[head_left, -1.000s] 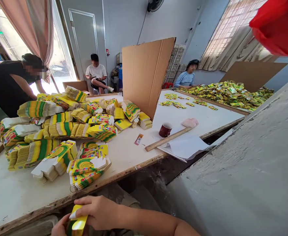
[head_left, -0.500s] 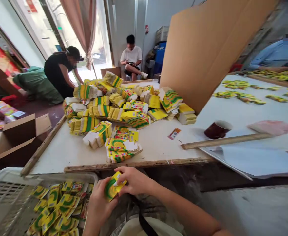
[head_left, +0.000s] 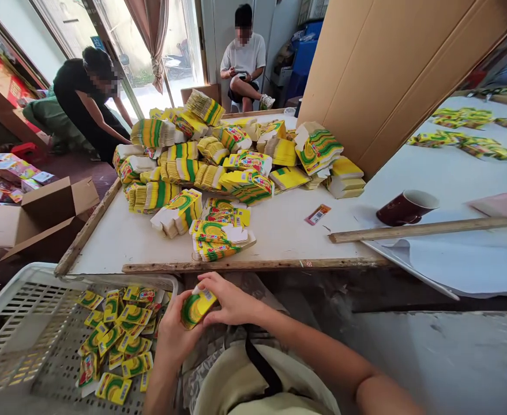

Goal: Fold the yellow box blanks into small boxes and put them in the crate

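Between my two hands, above my lap and just in front of the table edge, is a small yellow-and-green printed box (head_left: 196, 306). My left hand (head_left: 174, 329) wraps round its left side. My right hand (head_left: 225, 302) grips its right end, fingers over the top and thumb below. Parts of the box are hidden behind the fingers. To the left, a white plastic basket (head_left: 41, 282) contains many similar yellow boxes (head_left: 134, 314). Flat stacks of yellow cartons (head_left: 218, 239) lie on the table nearest my hands.
A large heap of bundled cartons (head_left: 179, 158) covers the white table (head_left: 279, 242). A cardboard sheet (head_left: 378, 75), maroon mug (head_left: 406, 207) and wooden stick (head_left: 417, 230) are to the right. An opened cardboard box (head_left: 49, 213) stands at left. Two people (head_left: 91, 104) (head_left: 244, 57) are beyond the table.
My view has shifted, so the table sits higher in the picture. My right hand has turned a little and lies flatter over the box's end. Both hands still hold it.
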Demonstrator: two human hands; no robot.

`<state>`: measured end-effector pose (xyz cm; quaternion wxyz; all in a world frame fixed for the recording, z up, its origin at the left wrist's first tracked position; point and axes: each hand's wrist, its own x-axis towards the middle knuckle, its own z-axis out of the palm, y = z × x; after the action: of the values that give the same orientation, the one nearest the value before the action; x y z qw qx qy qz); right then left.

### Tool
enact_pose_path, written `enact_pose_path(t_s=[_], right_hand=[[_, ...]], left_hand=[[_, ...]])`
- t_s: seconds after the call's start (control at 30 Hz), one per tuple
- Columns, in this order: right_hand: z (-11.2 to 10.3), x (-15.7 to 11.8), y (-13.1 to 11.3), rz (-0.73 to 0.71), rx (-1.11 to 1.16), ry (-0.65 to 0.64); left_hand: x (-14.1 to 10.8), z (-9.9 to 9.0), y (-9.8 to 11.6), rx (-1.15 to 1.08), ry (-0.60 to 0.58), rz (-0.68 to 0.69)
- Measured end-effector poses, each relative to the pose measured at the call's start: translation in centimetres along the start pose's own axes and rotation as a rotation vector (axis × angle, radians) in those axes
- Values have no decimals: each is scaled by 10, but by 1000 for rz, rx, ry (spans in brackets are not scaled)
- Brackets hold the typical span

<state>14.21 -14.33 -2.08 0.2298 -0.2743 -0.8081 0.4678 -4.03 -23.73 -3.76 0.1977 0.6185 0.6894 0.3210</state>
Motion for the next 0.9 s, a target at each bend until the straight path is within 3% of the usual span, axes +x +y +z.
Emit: enact_pose_path(t_s=[0.1,0.2,0.3,0.37,0.5,0.73,0.8,0.9], right_hand=[[-25,8,2,-79,-4,129],[-58,26,12,92,-230,393],[-75,46,28,232,-437,467],[-73,55,39,255,-470,457],[-62,60,48,232,-505,436],[-60,52,35,161,-423,514],[-51,42,22,106,-309,490],[-28,21,1,-16,-2,303]], left_hand=[[-6,-26,-28,125,96,-138],[-13,-59,-61,424,233,-301],[-16,-72,-77,458,274,-377],[-14,-65,-73,318,249,-359],[-9,-30,-44,-14,136,-280],[6,24,12,-583,-86,-204],[14,34,22,-809,-52,-187],[28,42,36,-1108,121,-148]])
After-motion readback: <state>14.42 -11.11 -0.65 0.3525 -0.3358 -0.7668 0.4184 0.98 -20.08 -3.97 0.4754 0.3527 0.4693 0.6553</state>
